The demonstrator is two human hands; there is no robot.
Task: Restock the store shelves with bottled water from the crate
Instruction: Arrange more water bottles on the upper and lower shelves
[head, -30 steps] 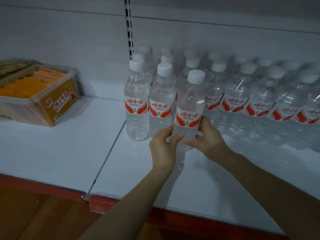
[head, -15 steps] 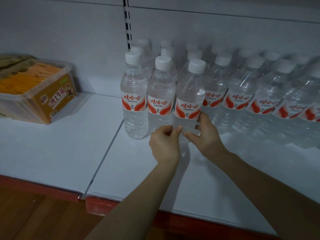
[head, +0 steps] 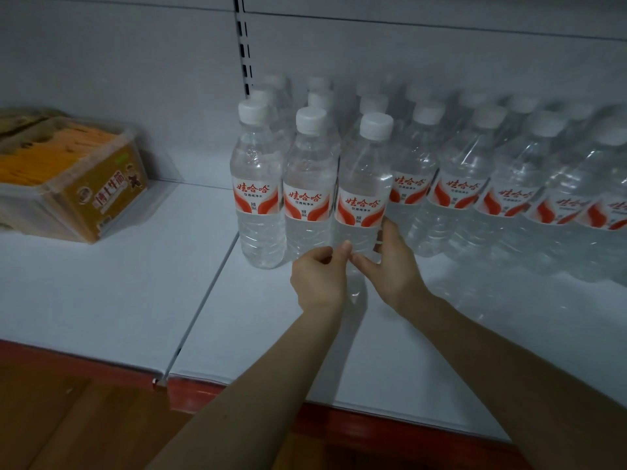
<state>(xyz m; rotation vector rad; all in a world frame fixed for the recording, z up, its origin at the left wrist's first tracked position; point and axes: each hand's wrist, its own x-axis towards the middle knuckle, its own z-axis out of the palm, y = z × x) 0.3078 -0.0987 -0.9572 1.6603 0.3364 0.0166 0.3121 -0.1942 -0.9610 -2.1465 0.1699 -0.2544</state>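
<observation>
Head cam: shelf [head: 101,300] is bare out to its red edge at 6 o'clock; left hand [head: 320,283] and right hand [head: 393,266] fingers curl loosely round the front bottle [head: 363,184], touching its base.

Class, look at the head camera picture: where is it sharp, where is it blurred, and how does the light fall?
Head view: dim, cool light; the front bottle between the left hand and right hand is sharp, its label readable; the bottles at far right smear into blur; soft shadows lie on the white shelf; the wide lens bends the shelf edge.
</observation>
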